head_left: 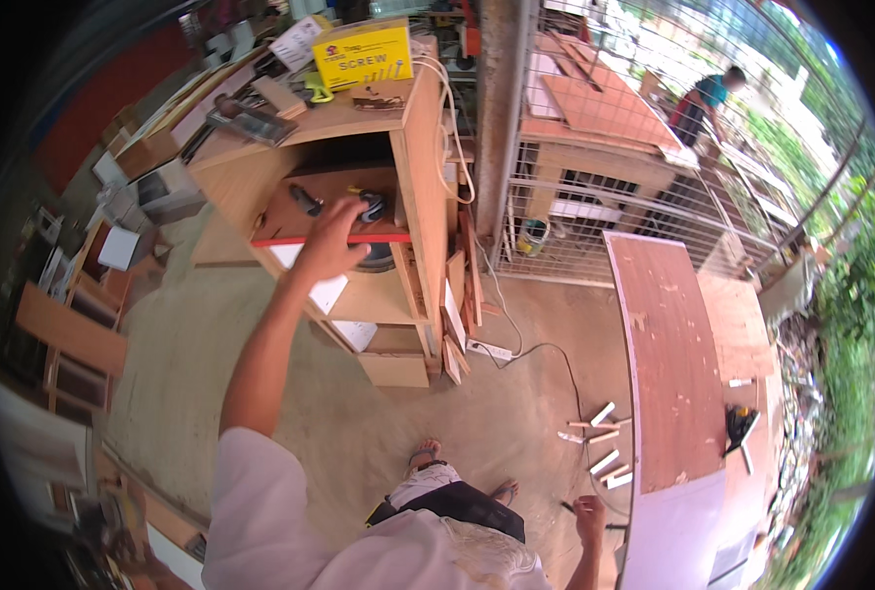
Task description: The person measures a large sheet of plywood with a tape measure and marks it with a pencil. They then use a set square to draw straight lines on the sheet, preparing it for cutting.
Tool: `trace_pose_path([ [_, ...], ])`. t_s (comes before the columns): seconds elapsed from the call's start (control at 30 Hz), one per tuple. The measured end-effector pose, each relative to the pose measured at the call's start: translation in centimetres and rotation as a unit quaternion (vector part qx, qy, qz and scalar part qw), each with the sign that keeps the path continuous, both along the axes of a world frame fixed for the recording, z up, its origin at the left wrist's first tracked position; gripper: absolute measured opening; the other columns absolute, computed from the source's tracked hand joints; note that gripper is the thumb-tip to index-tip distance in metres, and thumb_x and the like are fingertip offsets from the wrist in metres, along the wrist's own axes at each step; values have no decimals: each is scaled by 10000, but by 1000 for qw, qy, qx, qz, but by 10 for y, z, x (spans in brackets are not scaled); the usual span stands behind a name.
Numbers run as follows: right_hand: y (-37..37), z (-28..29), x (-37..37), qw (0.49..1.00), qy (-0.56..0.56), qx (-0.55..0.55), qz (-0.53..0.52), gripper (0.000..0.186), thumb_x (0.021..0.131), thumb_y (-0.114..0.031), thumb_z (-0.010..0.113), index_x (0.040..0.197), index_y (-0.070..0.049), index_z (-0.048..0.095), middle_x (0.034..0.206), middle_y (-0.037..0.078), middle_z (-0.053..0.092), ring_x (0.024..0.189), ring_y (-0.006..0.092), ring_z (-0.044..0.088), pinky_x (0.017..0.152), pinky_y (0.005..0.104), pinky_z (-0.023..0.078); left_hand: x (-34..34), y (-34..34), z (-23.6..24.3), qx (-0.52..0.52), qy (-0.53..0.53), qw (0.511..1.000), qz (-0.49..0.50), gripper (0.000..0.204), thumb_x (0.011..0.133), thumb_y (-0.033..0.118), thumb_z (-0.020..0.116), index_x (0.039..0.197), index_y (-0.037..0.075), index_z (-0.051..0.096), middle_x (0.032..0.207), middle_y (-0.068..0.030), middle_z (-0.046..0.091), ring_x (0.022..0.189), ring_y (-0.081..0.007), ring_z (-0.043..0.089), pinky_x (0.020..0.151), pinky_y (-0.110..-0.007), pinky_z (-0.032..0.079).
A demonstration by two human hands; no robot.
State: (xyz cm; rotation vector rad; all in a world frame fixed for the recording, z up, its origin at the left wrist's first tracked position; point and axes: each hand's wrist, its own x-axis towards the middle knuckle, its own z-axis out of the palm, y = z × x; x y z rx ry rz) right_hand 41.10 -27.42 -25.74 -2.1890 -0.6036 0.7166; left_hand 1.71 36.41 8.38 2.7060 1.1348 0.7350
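Note:
My left hand (331, 244) reaches into the upper compartment of a wooden cabinet (423, 167), over its red-edged shelf (305, 239). Its thumb stands apart from the other fingers, which stretch toward a dark, rounded tool (372, 206) with a bit of yellow. Whether they touch it I cannot tell. Another small dark object (306, 201) lies on the same shelf, left of the hand. Low at my right side, my right hand (589, 509) is closed beside a long board. A short dark piece shows by its fingers, but what it holds is unclear.
A yellow screw box (364, 54) and a hand plane (251, 123) stand on the cabinet top. Wood offcuts (605, 438), a cable and a power strip (489, 350) lie on the floor. At right are a long brown board (669, 364) and a black power tool (740, 428). Someone (703, 108) works beyond the mesh.

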Motion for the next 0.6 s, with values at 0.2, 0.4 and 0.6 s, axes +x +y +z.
trace_pose_path([
  [0.2, -2, 58, -118, 980, 72, -52, -176, 254, 897, -223, 781, 1008, 1, 738, 876, 128, 743, 824, 208, 704, 749, 391, 561, 16, 123, -6, -179, 36, 971, -152, 710, 849, 209, 837, 1461, -23, 563, 1426, -242, 620, 1354, -369, 576, 1166, -437, 441],
  [0.4, 50, 126, -195, 997, 61, -3, -50, 232, 951, -222, 733, 1068, -22, 721, 1011, 183, 720, 983, 373, 696, 865, 444, 560, -22, 17, 17, -41, 81, 995, -37, 641, 936, 319, 772, 1426, -32, 554, 1258, -199, 661, 1181, -369, 644, 1043, -448, 485],
  [0.6, 108, 238, -236, 948, 102, 294, -62, 334, 1044, -267, 663, 1229, 11, 677, 1102, 209, 697, 1044, 372, 685, 916, 453, 542, 38, -181, -69, -580, -115, 758, -274, 613, 769, 305, 665, 1290, -9, 593, 1078, -98, 645, 988, -206, 649, 906, -369, 519],
])
